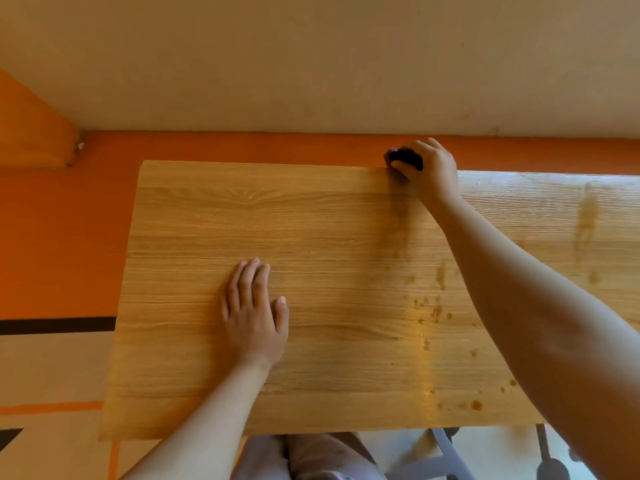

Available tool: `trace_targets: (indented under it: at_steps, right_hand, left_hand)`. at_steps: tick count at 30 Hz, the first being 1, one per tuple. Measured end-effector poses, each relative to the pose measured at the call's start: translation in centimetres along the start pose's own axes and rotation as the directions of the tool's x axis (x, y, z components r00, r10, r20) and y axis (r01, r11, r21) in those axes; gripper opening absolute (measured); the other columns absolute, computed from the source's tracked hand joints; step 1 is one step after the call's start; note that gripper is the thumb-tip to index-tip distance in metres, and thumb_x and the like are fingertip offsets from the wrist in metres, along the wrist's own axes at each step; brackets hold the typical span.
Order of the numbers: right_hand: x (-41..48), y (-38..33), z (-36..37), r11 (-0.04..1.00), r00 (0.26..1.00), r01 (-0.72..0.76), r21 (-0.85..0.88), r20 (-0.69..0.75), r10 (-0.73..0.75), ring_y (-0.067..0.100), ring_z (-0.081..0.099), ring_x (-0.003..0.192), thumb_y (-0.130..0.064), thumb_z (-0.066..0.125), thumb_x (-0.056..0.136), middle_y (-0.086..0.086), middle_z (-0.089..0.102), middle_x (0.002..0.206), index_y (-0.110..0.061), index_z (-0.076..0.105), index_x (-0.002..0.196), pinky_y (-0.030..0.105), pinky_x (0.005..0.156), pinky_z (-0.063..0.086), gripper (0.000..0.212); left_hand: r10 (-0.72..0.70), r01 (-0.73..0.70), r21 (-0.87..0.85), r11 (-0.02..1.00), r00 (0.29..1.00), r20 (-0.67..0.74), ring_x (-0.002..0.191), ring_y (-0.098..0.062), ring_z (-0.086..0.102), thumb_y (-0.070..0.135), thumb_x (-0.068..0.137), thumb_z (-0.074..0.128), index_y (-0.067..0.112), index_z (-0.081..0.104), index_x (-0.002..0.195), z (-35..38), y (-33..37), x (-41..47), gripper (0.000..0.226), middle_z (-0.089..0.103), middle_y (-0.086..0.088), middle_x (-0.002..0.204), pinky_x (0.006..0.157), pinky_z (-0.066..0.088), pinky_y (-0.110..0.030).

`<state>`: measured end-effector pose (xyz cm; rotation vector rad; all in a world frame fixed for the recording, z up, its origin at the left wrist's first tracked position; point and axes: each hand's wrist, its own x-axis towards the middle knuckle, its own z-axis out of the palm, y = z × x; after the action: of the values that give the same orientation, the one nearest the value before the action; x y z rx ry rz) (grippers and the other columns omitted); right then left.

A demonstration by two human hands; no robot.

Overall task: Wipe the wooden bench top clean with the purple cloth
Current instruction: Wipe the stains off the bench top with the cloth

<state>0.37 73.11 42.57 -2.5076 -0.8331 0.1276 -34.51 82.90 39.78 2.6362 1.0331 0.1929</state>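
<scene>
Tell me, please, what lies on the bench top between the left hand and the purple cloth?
Head view: only bare bench top lies there, save a faint darker streak near the purple cloth.

Right hand (429,168) at far edge of wooden counter (311,220), fingers (420,145) curled round bunched purple cloth (398,156). Left hand (254,313) flat on counter, left of middle, palm down. Brown droplets (436,310) and streaks on counter's right part. Orange wall band (242,147) just behind.
</scene>
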Motion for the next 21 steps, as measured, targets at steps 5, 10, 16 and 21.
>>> trace_targets:
  at_steps: [5,10,16,21]
  right_hand:
    - [-4.4,0.4,-1.4,0.982,0.975,0.188,0.011,0.118,-0.188,0.026,0.057,0.096,-0.019,0.069,0.084,0.008,0.064,0.103,-0.012,0.067,0.109,0.035,0.081,0.046,0.027]
    - [-15.2,1.3,-3.2,0.954,0.917,0.296,0.054,0.262,-0.3,0.02,0.057,0.092,-0.021,0.075,0.078,0.002,0.065,0.1,-0.014,0.068,0.108,0.035,0.079,0.051,0.032]
    - [-21.5,2.2,-4.4,0.903,0.8,0.42,0.089,0.433,-0.415,0.017,0.054,0.09,-0.023,0.078,0.074,-0.001,0.063,0.1,-0.015,0.067,0.112,0.028,0.079,0.05,0.04]
    - [-14.3,1.1,-2.8,0.916,0.86,0.393,0.08,0.321,-0.397,0.022,0.056,0.091,-0.021,0.074,0.079,0.006,0.062,0.098,-0.013,0.068,0.11,0.033,0.08,0.047,0.033]
  left_hand:
    - [0.015,-0.015,0.001,1.0,1.0,-0.019,0.137,-0.03,0.035,0.031,0.087,0.042,0.006,0.05,0.133,-0.2,-0.1,-0.2,0.053,0.046,-0.011,0.143,0.11,0.025,-0.046]
    - [0.024,-0.024,-0.004,1.0,0.999,-0.039,0.136,-0.032,0.036,0.031,0.088,0.041,0.006,0.051,0.132,-0.1,0.1,-0.2,0.052,0.046,-0.012,0.143,0.109,0.026,-0.048]
    - [0.013,-0.013,-0.004,1.0,0.999,-0.041,0.138,-0.031,0.034,0.031,0.088,0.042,0.007,0.05,0.133,0.0,-0.1,-0.3,0.051,0.044,-0.011,0.144,0.108,0.025,-0.047]
    - [0.014,-0.014,0.002,1.0,0.999,-0.048,0.138,-0.03,0.033,0.031,0.089,0.041,0.008,0.049,0.133,0.1,-0.1,-0.3,0.051,0.044,-0.011,0.144,0.108,0.027,-0.049]
